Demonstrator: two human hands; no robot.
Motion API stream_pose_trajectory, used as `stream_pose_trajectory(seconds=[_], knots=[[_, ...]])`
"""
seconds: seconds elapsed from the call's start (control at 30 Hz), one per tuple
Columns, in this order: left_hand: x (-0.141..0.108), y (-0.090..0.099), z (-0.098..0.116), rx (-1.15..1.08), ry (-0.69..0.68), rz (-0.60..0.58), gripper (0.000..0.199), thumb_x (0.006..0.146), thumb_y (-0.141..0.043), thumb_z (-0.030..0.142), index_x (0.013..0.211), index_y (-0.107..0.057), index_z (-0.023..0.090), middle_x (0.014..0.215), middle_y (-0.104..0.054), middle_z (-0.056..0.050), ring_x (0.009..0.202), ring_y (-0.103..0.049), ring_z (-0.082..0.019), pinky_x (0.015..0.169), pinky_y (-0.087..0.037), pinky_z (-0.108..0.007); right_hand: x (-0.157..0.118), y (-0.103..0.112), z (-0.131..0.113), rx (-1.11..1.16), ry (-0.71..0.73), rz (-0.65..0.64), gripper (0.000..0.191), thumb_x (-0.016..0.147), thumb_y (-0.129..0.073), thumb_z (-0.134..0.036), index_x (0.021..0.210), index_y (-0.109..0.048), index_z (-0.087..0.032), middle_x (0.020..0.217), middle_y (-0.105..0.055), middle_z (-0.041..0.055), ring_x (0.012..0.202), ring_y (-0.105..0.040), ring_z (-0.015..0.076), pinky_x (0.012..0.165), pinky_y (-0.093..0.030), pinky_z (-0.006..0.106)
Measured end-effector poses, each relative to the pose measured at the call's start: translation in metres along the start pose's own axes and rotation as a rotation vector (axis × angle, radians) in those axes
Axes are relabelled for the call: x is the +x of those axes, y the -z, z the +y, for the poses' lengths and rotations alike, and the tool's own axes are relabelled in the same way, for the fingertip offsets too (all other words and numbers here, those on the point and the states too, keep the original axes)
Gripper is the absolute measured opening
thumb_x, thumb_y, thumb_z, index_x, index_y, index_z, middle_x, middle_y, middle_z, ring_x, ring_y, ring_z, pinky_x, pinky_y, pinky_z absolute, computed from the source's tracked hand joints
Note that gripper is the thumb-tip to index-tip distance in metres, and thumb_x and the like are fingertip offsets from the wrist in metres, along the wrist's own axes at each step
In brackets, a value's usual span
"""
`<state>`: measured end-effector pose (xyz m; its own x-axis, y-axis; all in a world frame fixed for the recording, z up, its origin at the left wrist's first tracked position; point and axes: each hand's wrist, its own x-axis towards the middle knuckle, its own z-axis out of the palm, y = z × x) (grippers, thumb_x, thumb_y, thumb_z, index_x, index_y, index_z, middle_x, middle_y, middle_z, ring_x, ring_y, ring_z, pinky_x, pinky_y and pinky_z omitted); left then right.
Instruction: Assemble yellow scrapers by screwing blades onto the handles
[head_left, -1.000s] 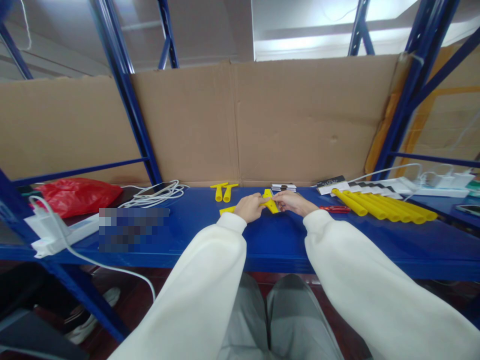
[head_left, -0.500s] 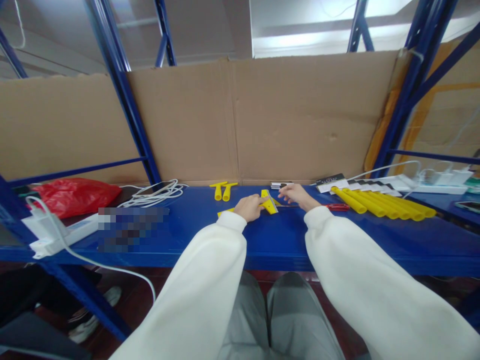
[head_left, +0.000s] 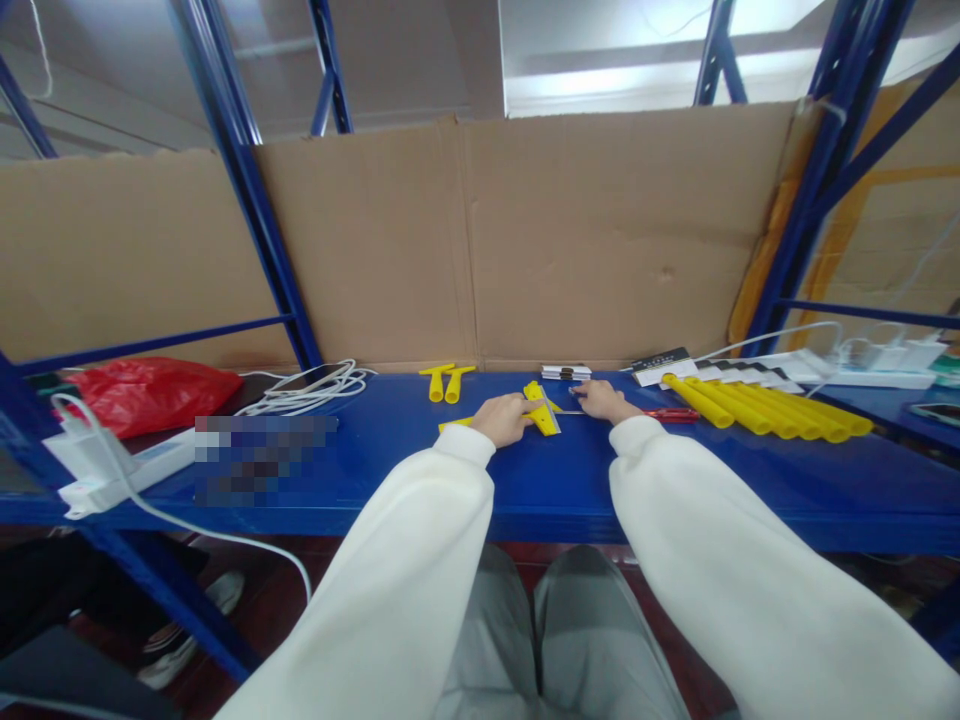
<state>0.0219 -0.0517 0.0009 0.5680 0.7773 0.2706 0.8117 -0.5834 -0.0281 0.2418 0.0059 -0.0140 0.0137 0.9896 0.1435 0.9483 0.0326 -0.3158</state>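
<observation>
My left hand (head_left: 501, 420) is closed round a yellow scraper (head_left: 543, 412), which lies across the blue tabletop. Its wide head with a pale metal blade edge sticks out right of my fingers, and its handle end shows on the other side. Another yellow piece is partly hidden behind the head. My right hand (head_left: 602, 401) is low at the table just right of the scraper, fingertips pinched together; whatever is between them is too small to make out. Beside that wrist lies a screwdriver with a red handle (head_left: 671, 415), its thin shaft running under my right hand.
Two yellow scraper pieces (head_left: 452, 384) stand near the cardboard wall (head_left: 480, 250). A small stack of white packs (head_left: 566, 372) sits behind my right hand. Several yellow tube handles (head_left: 772, 410) lie at right by a black-and-white box (head_left: 660, 366). Cables (head_left: 322, 388) and a red bag (head_left: 154, 393) are at left.
My right hand has come down from above the small white packs to the tabletop, uncovering them. The scraper in my left hand has shifted slightly right and down.
</observation>
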Motion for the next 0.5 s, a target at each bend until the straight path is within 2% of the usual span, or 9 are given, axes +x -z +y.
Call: stream_pose_trajectory(seconds=[0.1, 0.2, 0.37, 0.5], knots=[[0.0001, -0.0003, 0.0009, -0.007, -0.018, 0.003, 0.044, 0.092, -0.055, 0.023, 0.136, -0.059, 0.028, 0.118, -0.069, -0.009, 0.112, -0.065, -0.025, 0.096, -0.048, -0.032, -0.0011, -0.0001, -0.0004, -0.007, 0.004, -0.016, 0.044, 0.089, -0.05, -0.018, 0.129, -0.066, -0.029, 0.149, -0.048, 0.0121, 0.138, -0.038, 0.0374, 0.108, -0.03, 0.062], [0.0004, -0.0004, 0.0012, -0.015, -0.021, 0.008, 0.043, 0.092, -0.057, 0.024, 0.134, -0.061, 0.029, 0.116, -0.07, -0.008, 0.11, -0.066, -0.024, 0.094, -0.049, -0.03, -0.0009, 0.0, -0.0004, -0.014, 0.008, 0.0, 0.039, 0.088, -0.053, -0.019, 0.123, -0.07, -0.028, 0.147, -0.05, 0.0126, 0.137, -0.037, 0.0371, 0.107, -0.03, 0.062], [0.001, -0.0007, 0.001, -0.028, -0.018, 0.013, 0.041, 0.091, -0.058, 0.026, 0.131, -0.064, 0.031, 0.116, -0.071, -0.007, 0.11, -0.065, -0.024, 0.093, -0.049, -0.03, 0.0014, -0.0002, -0.0016, -0.029, 0.058, 0.105, 0.02, 0.084, -0.059, -0.02, 0.091, -0.077, -0.025, 0.119, -0.067, 0.0115, 0.126, -0.046, 0.0331, 0.102, -0.037, 0.054], [0.0011, -0.0005, 0.0008, -0.026, -0.013, 0.012, 0.04, 0.092, -0.058, 0.027, 0.131, -0.064, 0.031, 0.116, -0.071, -0.006, 0.112, -0.065, -0.024, 0.094, -0.048, -0.03, 0.0028, -0.0007, -0.0056, 0.056, -0.057, 0.091, 0.012, 0.078, -0.064, -0.015, 0.072, -0.073, -0.021, 0.101, -0.068, 0.0135, 0.119, -0.051, 0.0338, 0.096, -0.044, 0.049]])
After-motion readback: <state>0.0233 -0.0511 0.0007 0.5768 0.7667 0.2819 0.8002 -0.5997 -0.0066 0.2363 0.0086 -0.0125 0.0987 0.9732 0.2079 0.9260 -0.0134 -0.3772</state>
